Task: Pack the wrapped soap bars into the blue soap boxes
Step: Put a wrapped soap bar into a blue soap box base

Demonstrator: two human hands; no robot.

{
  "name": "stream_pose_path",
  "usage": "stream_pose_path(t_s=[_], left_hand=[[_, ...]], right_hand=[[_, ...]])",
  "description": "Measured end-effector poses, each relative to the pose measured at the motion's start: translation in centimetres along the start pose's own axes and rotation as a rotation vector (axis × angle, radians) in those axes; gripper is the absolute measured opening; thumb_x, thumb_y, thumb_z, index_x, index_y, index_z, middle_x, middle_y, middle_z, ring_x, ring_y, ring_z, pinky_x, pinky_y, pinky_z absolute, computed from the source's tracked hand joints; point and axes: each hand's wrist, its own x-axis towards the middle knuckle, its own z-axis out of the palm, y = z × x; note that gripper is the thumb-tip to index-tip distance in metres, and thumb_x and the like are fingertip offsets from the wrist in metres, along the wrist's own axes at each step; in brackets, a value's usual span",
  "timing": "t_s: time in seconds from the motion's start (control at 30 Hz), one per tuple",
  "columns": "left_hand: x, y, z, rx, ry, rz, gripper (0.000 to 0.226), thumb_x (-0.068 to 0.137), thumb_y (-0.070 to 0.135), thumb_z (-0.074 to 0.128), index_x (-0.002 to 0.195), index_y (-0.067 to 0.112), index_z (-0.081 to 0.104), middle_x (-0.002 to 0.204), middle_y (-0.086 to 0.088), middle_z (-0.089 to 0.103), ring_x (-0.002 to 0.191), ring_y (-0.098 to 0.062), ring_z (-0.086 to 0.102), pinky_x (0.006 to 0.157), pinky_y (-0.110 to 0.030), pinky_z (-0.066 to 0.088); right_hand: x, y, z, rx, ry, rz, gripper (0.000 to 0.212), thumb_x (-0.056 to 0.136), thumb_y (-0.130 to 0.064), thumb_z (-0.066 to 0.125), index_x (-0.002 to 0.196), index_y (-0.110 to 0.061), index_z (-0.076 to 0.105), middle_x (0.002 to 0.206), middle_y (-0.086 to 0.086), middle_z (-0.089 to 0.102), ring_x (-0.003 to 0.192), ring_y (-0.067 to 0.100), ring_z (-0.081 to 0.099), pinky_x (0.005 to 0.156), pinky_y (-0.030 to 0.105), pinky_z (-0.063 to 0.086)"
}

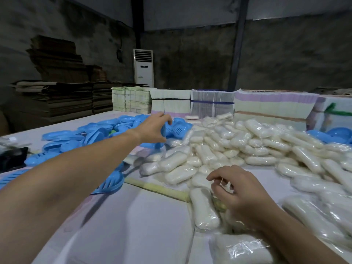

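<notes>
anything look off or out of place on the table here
One bare soap bar lies alone at the far edge of the pile, unwrapped while the other bars are in plastic. Nothing looks spilled or broken.

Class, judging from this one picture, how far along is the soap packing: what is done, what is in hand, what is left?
Done: no packed box shows. In hand: the left hand grips a blue box in the blue pile; the right hand hovers, fingers curled, over a soap bar. Left: the soap heap and the loose blue box parts, nearly everything.
</notes>
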Motion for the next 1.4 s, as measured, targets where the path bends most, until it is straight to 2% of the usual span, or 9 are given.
stream_pose_path(t_s=[0.17,0.37,0.57,0.63,0.73,0.87,1.07,1.2,1.4], left_hand=[[-2.7,7.8,-0.6,-0.481,0.280,0.102,0.048,0.068,0.015,0.081,0.104,0.031,0.053,0.111,0.007,0.051,0.100,-0.012,0.055,0.091,-0.032,0.054],[-6.7,16.5,1.5,-0.995,0.312,0.056,0.038,0.066,0.008,0.088,0.081,0.029,0.061,0.105,0.004,0.058,0.094,-0.004,0.061,0.079,-0.015,0.052],[-9.3,19.4,3.4,-1.031,0.173,0.033,0.031,0.072,0.002,0.086,0.067,0.020,0.062,0.107,0.005,0.062,0.095,-0.007,0.066,0.090,-0.024,0.053],[-10.3,19.3,3.8,-0.977,0.097,0.119,0.032,0.072,0.007,0.087,0.066,0.026,0.062,0.117,0.010,0.063,0.105,0.000,0.064,0.091,-0.016,0.049],[-11.0,18.7,3.6,-0.903,-0.008,0.194,0.032,0.072,0.013,0.088,0.070,0.036,0.065,0.127,0.018,0.061,0.114,0.006,0.060,0.093,-0.011,0.045],[-10.8,18.1,3.5,-0.949,-0.099,0.111,0.039,0.067,0.011,0.090,0.094,0.029,0.067,0.115,0.003,0.070,0.105,-0.017,0.068,0.098,-0.040,0.053],[-10.8,17.8,3.6,-0.978,-0.117,0.123,0.054,0.053,0.040,0.087,0.099,0.038,0.060,0.108,0.003,0.070,0.102,-0.017,0.069,0.097,-0.043,0.054],[-10.8,17.8,3.5,-0.956,-0.149,0.150,0.057,0.054,0.043,0.085,0.103,0.044,0.056,0.110,0.016,0.069,0.105,-0.007,0.068,0.101,-0.039,0.052],[-10.7,17.9,3.8,-0.929,-0.138,0.144,0.059,0.054,0.047,0.081,0.105,0.047,0.052,0.108,0.027,0.068,0.104,-0.004,0.067,0.098,-0.037,0.053]], right_hand=[[0.0,0.0,-0.1,-0.001,0.051,0.016,0.022,0.082,-0.015,0.067,0.092,-0.035,0.068,0.095,-0.027,0.059,0.093,0.004,0.053,0.071,0.013,0.034],[0.4,-0.4,-1.4,0.010,0.306,0.025,0.014,0.078,-0.019,0.061,0.083,-0.028,0.071,0.073,-0.023,0.060,0.076,0.007,0.054,0.069,0.031,0.045],[0.6,-0.6,-4.2,0.177,0.579,0.105,0.015,0.073,-0.023,0.052,0.075,-0.023,0.067,0.059,-0.008,0.051,0.059,0.008,0.048,0.058,0.025,0.037],[0.6,-0.4,-5.4,0.136,0.606,0.175,0.014,0.075,-0.022,0.053,0.076,-0.024,0.067,0.062,-0.009,0.056,0.062,0.008,0.051,0.061,0.026,0.042],[0.6,0.6,-7.2,0.031,0.501,0.379,0.013,0.082,-0.021,0.057,0.083,-0.026,0.068,0.070,-0.007,0.063,0.073,0.010,0.058,0.068,0.032,0.047],[0.1,2.3,-10.0,-0.306,0.081,0.626,0.013,0.082,-0.037,0.063,0.094,-0.033,0.063,0.081,-0.011,0.063,0.085,0.016,0.060,0.079,0.034,0.051],[-0.6,2.7,-12.5,-0.489,-0.333,0.826,0.035,0.068,-0.055,0.078,0.090,-0.030,0.066,0.084,-0.012,0.061,0.078,0.007,0.057,0.066,0.028,0.050],[-0.6,2.6,-11.9,-0.578,-0.415,0.866,0.047,0.065,-0.057,0.079,0.100,-0.029,0.068,0.091,-0.009,0.065,0.084,0.012,0.063,0.084,0.036,0.057],[-0.7,2.4,-11.2,-0.656,-0.401,0.831,0.045,0.063,-0.051,0.079,0.099,-0.026,0.069,0.090,-0.005,0.067,0.083,0.014,0.064,0.079,0.033,0.057]])
